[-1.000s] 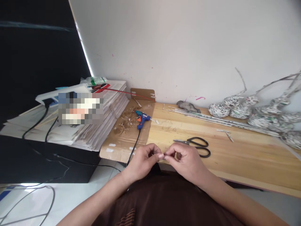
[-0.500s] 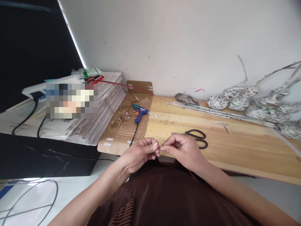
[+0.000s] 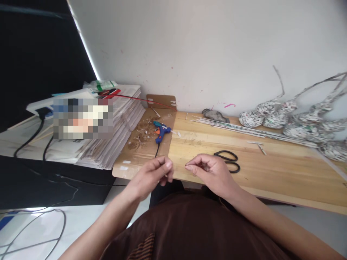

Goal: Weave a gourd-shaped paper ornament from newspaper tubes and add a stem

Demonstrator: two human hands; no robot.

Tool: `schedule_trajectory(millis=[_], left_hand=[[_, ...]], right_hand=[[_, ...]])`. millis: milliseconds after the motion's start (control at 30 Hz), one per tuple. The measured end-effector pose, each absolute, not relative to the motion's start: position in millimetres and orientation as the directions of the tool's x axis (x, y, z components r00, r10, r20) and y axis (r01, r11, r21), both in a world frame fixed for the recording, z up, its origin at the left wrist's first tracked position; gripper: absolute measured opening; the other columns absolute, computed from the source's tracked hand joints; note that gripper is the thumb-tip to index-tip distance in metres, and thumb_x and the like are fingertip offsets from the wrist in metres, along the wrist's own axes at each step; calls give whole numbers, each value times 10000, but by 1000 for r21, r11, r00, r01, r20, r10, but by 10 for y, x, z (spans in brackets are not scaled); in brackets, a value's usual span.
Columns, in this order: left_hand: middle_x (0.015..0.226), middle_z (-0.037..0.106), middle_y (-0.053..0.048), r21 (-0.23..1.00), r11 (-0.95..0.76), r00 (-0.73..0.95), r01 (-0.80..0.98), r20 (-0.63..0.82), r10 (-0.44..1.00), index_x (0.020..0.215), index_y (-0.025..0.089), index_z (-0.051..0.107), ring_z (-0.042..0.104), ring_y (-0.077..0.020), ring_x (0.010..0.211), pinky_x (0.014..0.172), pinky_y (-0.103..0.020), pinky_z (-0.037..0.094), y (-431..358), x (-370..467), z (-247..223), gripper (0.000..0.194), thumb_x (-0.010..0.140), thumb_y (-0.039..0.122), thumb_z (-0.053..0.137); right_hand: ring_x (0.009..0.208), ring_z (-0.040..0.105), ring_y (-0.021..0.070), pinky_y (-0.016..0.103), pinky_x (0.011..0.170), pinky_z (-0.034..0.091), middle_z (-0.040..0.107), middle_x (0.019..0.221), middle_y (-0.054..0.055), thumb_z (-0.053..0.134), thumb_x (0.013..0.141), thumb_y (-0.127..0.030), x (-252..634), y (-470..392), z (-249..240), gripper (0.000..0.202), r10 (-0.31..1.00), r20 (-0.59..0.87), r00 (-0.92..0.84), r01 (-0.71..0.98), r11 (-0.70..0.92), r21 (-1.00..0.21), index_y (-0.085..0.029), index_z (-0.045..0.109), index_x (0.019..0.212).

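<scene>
My left hand (image 3: 156,171) is over the front edge of the cardboard sheet, its thumb pressed to the curled fingers; whatever is between them is too small to name. My right hand (image 3: 208,168) hovers a short gap away over the table's front edge, thumb and forefinger pinched, with nothing I can make out at the tips. Just beyond the right hand lie black-handled scissors (image 3: 227,155), their blades hidden behind it. A blue glue gun (image 3: 161,132) rests on the cardboard (image 3: 141,160), its cord running down behind my left hand.
Along the wall stand several woven newspaper shapes with long stems (image 3: 251,118). Rolled paper sticks (image 3: 238,128) and a grey cloth-like item (image 3: 215,115) lie before them on the wooden table (image 3: 287,171). A tall paper stack (image 3: 119,133) with cables is at left.
My left hand has moved left and slightly down, away from my right hand, so the fingertips are now apart. My right hand stays nearly in place, still pinched.
</scene>
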State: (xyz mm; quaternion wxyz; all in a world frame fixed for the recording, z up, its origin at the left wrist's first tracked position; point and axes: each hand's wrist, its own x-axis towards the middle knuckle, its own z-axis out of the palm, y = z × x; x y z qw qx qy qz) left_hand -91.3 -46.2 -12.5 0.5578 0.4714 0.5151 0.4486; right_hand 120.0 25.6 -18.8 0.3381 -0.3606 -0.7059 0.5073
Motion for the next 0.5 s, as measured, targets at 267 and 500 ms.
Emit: schedule_trajectory(millis=[267, 500], left_hand=[[809, 776, -15, 548, 129, -331, 826, 287, 899, 974, 285, 783, 617, -164, 571, 566, -256, 459, -863, -1698, 93, 249, 774, 433, 768], [754, 761, -33, 919, -170, -132, 355, 230, 964, 793, 203, 770, 693, -170, 697, 671, -269, 544, -656, -920, 40, 115, 760, 299, 822]], right_hand=[[555, 549, 94, 215, 493, 429, 667, 647, 6, 763, 806, -349, 1187, 281, -188, 186, 802, -27, -597, 26, -14, -1000, -171, 723, 772], [559, 539, 92, 223, 492, 422, 690, 752, 9, 723, 827, -237, 1110, 171, -123, 70, 817, 249, -521, 16, 301, -953, -198, 668, 808]])
